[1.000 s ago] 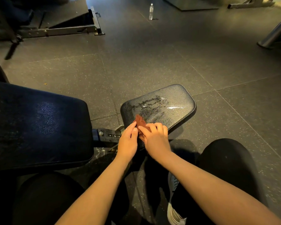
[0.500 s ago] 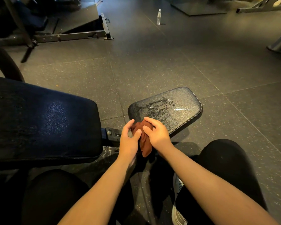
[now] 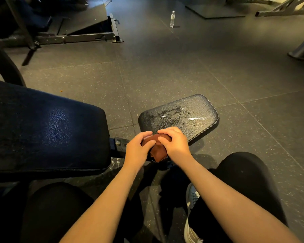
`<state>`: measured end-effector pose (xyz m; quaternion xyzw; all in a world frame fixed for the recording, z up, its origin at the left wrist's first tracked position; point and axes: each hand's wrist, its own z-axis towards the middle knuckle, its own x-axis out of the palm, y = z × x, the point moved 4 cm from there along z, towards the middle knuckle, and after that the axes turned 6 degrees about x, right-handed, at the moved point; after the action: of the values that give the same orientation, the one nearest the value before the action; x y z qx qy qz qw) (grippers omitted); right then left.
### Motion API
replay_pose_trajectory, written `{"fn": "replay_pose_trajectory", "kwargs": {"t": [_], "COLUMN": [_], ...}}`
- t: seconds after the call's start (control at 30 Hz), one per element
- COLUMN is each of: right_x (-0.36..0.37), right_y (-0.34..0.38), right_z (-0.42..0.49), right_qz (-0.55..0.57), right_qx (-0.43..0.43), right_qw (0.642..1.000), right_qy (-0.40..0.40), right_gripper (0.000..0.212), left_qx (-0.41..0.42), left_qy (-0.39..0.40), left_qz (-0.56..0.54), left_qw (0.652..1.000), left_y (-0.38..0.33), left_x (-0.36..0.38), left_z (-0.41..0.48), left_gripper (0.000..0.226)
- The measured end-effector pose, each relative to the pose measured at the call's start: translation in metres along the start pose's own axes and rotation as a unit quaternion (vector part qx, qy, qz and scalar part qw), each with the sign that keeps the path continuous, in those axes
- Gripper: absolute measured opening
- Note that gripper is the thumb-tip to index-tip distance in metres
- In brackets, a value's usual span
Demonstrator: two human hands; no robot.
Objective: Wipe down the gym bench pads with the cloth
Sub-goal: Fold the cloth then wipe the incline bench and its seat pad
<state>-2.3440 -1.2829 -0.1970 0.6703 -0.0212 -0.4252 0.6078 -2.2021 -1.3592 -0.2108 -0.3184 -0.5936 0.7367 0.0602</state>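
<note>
A small black seat pad (image 3: 191,116) lies in the middle of the view, with wet streaks across its top. A brown cloth (image 3: 157,150) is bunched at the pad's near edge. My left hand (image 3: 138,149) holds the cloth from the left, fingers curled over it. My right hand (image 3: 175,143) grips it from the right, fingertips bent onto its top. Most of the cloth is hidden between the hands. The large black back pad (image 3: 42,128) fills the left side.
A metal bracket (image 3: 120,143) joins the two pads. My knees in black trousers and a white shoe (image 3: 191,199) are below. A water bottle (image 3: 172,19) stands on the rubber floor far ahead. A machine frame (image 3: 77,36) stands at the back left.
The cloth has been gathered from a flat piece into a bunch between both hands, which have closed in over it. The hands stay at the seat pad's near edge.
</note>
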Motion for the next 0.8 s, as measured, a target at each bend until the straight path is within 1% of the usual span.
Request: {"fn": "replay_pose_trajectory", "kwargs": {"t": [0.07, 0.17, 0.27, 0.33, 0.4, 0.43, 0.5, 0.6, 0.63, 0.8], "right_x": [0.002, 0.005, 0.0, -0.001, 0.007, 0.012, 0.021, 0.033, 0.034, 0.037], "right_y": [-0.001, -0.006, -0.003, 0.001, 0.001, 0.0, -0.008, -0.018, -0.021, -0.025], "right_z": [-0.004, -0.005, -0.008, -0.01, -0.012, -0.013, -0.014, -0.013, -0.011, -0.007], "right_qz": [-0.014, -0.071, -0.154, -0.158, -0.141, -0.144, -0.163, -0.201, -0.214, -0.26], "right_qx": [-0.018, -0.017, -0.035, -0.062, -0.102, -0.119, -0.12, -0.09, -0.089, -0.129], "right_qw": [1.0, 0.997, 0.981, 0.976, 0.977, 0.975, 0.977, 0.975, 0.972, 0.956], "right_qy": [-0.015, -0.037, -0.114, -0.14, -0.126, -0.117, -0.073, 0.029, 0.043, 0.039], "right_gripper": [0.019, 0.016, 0.017, 0.015, 0.009, 0.01, 0.021, 0.041, 0.044, 0.044], "left_qx": [0.003, -0.009, -0.027, -0.045, -0.056, -0.057, -0.058, -0.072, -0.073, -0.078], "left_qy": [-0.011, 0.005, 0.011, 0.013, 0.008, 0.002, -0.009, -0.014, -0.011, -0.009], "left_qz": [0.017, 0.004, -0.047, -0.104, -0.131, -0.126, -0.115, -0.102, -0.096, -0.048], "left_qw": [1.0, 1.0, 0.998, 0.993, 0.99, 0.99, 0.992, 0.992, 0.993, 0.996], "left_y": [0.002, 0.007, 0.007, 0.005, 0.008, 0.01, 0.014, 0.016, 0.017, 0.024], "left_x": [0.003, 0.009, 0.012, 0.016, 0.021, 0.023, 0.026, 0.03, 0.032, 0.038], "left_z": [-0.001, 0.002, 0.008, 0.009, 0.009, 0.01, 0.011, 0.013, 0.014, 0.013], "left_gripper": [0.024, 0.021, 0.02, 0.021, 0.02, 0.02, 0.018, 0.022, 0.024, 0.032]}}
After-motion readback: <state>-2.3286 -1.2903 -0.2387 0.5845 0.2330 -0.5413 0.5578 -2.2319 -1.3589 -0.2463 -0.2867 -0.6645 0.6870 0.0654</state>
